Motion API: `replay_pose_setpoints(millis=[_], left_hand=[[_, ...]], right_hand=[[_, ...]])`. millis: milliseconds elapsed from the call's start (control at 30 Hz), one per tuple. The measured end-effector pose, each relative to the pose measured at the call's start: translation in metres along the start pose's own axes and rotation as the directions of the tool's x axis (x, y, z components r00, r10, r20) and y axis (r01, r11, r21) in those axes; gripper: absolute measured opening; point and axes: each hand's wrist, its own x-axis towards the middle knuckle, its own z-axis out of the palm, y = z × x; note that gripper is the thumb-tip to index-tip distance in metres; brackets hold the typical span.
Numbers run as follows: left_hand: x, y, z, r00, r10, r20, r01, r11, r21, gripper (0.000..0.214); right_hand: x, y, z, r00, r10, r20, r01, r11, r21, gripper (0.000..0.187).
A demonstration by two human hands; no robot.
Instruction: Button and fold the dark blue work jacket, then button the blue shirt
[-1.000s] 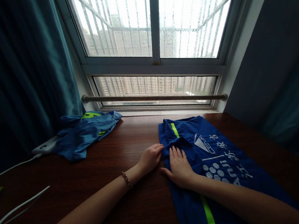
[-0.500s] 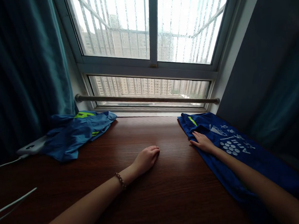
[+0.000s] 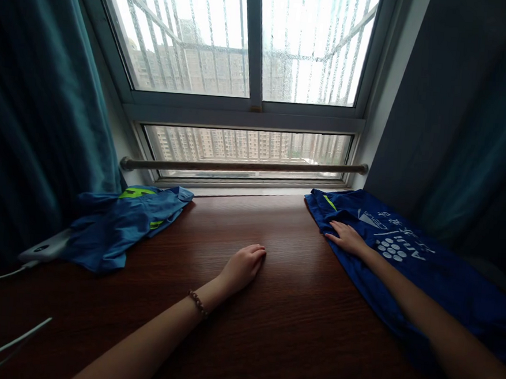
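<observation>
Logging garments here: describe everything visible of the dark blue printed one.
The dark blue garment looks like soft cloth, with white lettering, a white dot cluster and a yellow-green strip near its far end. It lies spread, slightly wrinkled, on the brown wooden surface, at the right. The right grip rests open on its left edge; the forearm hides part.

Faced bright window (image 3: 244, 118) beyond far edge of wooden surface (image 3: 251, 218); had teal curtain (image 3: 75, 102) by far-left corner.
</observation>
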Motion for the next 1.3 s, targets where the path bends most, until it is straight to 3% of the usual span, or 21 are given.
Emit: replay_pose_setpoints(millis=[233,633,1000,1200,1300], left_hand=[[0.000,0.001,-0.001,1.000,-0.012,0.028,0.012,1.000,0.002,0.027],[0.000,0.003,-0.003,1.000,-0.007,0.011,0.007,1.000,0.007,0.027],[0.000,0.002,-0.003,1.000,-0.003,0.013,0.003,1.000,0.016,0.027],[-0.002,0.004,-0.005,1.000,0.000,0.000,0.000,1.000,0.015,0.026],[-0.003,0.005,-0.006,1.000,0.003,0.000,-0.003,1.000,0.016,0.025]], right_hand=[[0.003,0.027,0.005,0.999,0.032,-0.020,-0.033,0.999,-0.014,0.062],[0.004,0.032,0.006,1.000,0.006,-0.027,-0.005,1.000,0.017,0.059],[0.011,0.072,0.008,1.000,0.004,-0.002,-0.004,1.000,0.011,0.059],[0.011,0.071,0.003,1.000,-0.006,0.028,0.006,1.000,-0.002,0.063],[0.024,0.051,-0.013,0.987,0.109,0.115,-0.113,0.993,0.022,0.068]])
